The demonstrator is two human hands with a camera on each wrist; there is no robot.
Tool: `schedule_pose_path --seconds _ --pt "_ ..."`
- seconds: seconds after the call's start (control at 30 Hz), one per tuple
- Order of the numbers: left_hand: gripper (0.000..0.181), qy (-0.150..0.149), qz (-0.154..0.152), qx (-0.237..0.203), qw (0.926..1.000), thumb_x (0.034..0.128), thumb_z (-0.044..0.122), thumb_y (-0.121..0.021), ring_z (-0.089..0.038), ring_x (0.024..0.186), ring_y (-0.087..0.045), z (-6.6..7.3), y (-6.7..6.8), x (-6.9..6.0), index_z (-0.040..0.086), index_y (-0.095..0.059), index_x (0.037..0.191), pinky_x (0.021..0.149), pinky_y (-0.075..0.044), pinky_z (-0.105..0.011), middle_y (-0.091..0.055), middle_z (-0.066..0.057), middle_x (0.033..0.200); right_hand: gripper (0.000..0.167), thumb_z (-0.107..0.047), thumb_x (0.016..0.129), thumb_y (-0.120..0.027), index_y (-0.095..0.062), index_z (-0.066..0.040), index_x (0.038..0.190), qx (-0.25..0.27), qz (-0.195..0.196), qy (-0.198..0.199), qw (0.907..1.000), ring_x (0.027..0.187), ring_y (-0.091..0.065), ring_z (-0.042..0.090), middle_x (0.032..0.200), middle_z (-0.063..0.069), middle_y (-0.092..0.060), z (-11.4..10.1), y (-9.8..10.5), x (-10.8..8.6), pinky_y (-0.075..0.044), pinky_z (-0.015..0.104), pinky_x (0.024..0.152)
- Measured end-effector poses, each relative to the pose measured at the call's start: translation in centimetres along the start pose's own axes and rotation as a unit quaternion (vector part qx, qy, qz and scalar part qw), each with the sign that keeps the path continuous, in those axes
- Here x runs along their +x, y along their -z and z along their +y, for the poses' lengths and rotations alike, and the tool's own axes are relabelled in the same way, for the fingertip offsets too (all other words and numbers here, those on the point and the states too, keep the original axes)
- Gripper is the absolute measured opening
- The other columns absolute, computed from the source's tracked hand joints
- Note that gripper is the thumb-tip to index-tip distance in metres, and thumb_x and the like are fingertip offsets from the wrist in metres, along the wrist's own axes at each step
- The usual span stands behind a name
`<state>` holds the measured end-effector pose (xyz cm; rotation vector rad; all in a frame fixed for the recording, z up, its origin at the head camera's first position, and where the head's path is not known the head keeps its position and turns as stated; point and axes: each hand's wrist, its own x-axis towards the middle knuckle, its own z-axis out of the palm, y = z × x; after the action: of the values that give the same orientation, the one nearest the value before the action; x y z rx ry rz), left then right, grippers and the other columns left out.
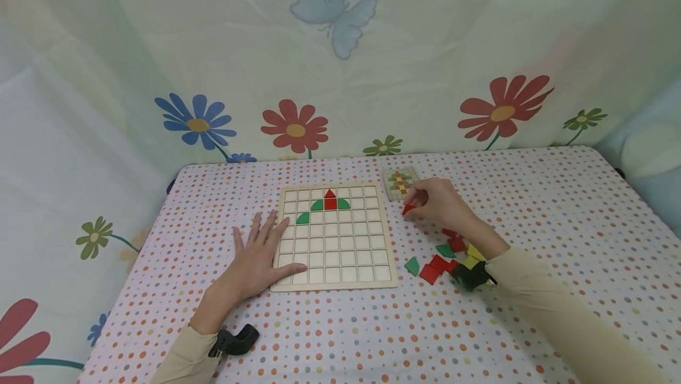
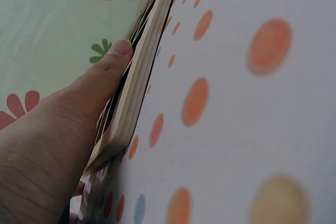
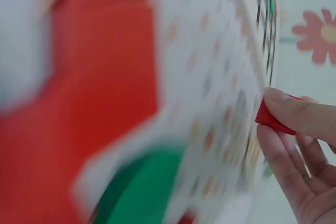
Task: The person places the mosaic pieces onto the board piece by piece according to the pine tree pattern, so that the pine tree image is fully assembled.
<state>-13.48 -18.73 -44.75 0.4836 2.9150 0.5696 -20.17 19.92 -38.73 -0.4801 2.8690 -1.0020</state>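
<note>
A wooden grid board (image 1: pixel 339 286) lies on the table, holding a red triangle (image 1: pixel 330 194), a red square (image 1: pixel 330 203) and three green quarter-round tiles, one of them (image 1: pixel 303 218) lower and further left. My left hand (image 1: pixel 260 260) rests on the board's left edge with fingers spread; in the left wrist view its thumb (image 2: pixel 107 69) lies over the board's rim. To the right of the board, my right hand (image 1: pixel 438 204) pinches a red tile (image 3: pixel 275 119) between thumb and fingers, just above the table. The tile's full shape is partly hidden by the fingers.
Behind the right hand lies a small pattern card (image 1: pixel 400 183) with a red, green and yellow design. Under the right forearm are loose tiles: several red ones (image 1: pixel 429 273), green ones (image 1: pixel 412 266) and yellow ones (image 1: pixel 470 262). A dotted cloth (image 1: pixel 330 342) covers the table.
</note>
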Motion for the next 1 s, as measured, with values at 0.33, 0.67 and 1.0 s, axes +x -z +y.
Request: schedule_pose_path --seconds 0.33,0.67,1.0 --pt "0.108 0.002 -0.011 -0.002 0.9999 0.0880 0.072 -0.066 -0.043 0.160 0.007 0.2 0.3 0.3 0.013 -0.025 0.168 0.114 0.012 -0.079 -0.006 -0.015 0.176 0.013 0.004 0.082 -0.086 -0.077 -0.003 0.088 0.067 -0.038 0.081 0.9938 0.077 -0.066 0.018 0.083 0.005 -0.074 -5.5 -3.9 4.2 -0.054 0.031 0.072" --pt "0.107 0.002 -0.009 -0.002 1.0000 0.0894 0.072 -0.066 -0.044 0.159 0.006 0.0 0.2 0.1 0.012 -0.025 0.168 0.113 0.011 -0.080 -0.006 -0.016 0.175 0.009 0.006 0.088 -0.079 -0.080 0.001 0.095 0.099 -0.081 0.134 0.9828 0.084 -0.072 0.021 0.095 0.011 -0.077 -8.9 -7.8 6.7 -0.059 0.031 0.076" --pt "0.106 0.008 -0.014 -0.004 0.9999 0.0903 0.072 -0.064 -0.045 0.159 0.007 0.0 0.2 0.1 0.012 -0.024 0.168 0.113 0.010 -0.080 -0.006 -0.016 0.175 0.009 0.004 0.093 -0.075 -0.081 0.001 0.099 0.087 -0.100 0.114 0.9845 0.091 -0.069 0.021 0.102 0.011 -0.076 -9.6 -9.1 7.1 -0.058 0.030 0.080"
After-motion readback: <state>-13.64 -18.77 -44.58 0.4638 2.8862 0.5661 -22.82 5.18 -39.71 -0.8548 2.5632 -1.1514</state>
